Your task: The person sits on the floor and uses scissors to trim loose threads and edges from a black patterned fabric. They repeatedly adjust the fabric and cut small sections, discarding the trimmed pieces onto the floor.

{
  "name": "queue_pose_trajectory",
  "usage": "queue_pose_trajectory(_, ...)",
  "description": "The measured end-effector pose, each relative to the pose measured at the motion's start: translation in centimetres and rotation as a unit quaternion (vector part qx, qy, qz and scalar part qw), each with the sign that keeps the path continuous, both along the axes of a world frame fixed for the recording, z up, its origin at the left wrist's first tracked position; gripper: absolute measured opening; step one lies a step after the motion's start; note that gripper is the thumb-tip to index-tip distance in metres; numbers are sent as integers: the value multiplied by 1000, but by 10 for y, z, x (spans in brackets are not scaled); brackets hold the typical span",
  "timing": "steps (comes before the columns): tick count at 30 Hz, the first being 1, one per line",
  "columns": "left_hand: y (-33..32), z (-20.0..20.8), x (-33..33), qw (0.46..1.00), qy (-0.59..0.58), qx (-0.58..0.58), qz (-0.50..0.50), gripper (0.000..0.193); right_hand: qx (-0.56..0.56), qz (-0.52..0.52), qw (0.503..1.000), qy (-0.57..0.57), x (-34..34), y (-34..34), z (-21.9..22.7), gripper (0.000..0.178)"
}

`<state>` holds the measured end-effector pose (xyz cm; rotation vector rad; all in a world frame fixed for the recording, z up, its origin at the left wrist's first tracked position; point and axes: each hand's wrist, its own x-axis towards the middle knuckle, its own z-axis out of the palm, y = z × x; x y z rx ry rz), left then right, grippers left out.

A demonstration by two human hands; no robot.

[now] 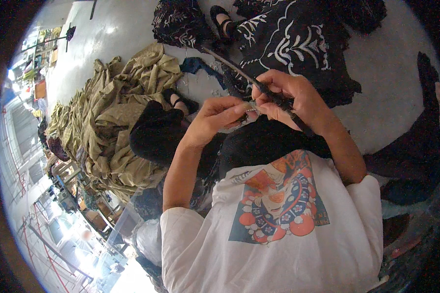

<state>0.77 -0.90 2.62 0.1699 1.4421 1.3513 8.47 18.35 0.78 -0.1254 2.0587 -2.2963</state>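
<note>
My left hand (219,116) is closed in a pinch in front of my lap. Its thumb and forefinger hold one side of a small whitish, beaded-looking scrap (252,112), too small to name surely. My right hand (291,97) meets it there, thumb and fingertips at the scrap's other side. A long, thin dark tool (234,66) also lies in the right hand, slanting from upper left down to the wrist. Its far end is slender and its near part thicker; I cannot make out its kind. Black cloth with white embroidered patterns (298,46) spreads just beyond my hands.
A big heap of olive-green fabric (117,112) lies on the pale floor (102,29) at the left. Dark blue scraps (198,66) lie beyond my left hand. My black-shoed foot (181,102) rests beside the heap. Someone in dark clothing (415,132) is at the right edge.
</note>
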Motion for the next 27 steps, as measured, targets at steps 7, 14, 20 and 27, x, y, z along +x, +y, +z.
queue_pose_trajectory(7,-8,-3,-2,999,29,1,-32,18,-11,-39,999,-28,2,4,2,21)
queue_pose_trajectory(14,-16,-10,-2,999,28,-5,28,16,-48,-45,995,-75,0,-7,-20,27)
queue_pose_trajectory(20,-40,1,-33,991,92,-47,85,17,131,74,983,-101,21,-10,-24,23)
queue_pose_trajectory(27,-41,19,-46,991,107,-22,82,17,108,148,979,-93,14,-13,-12,19)
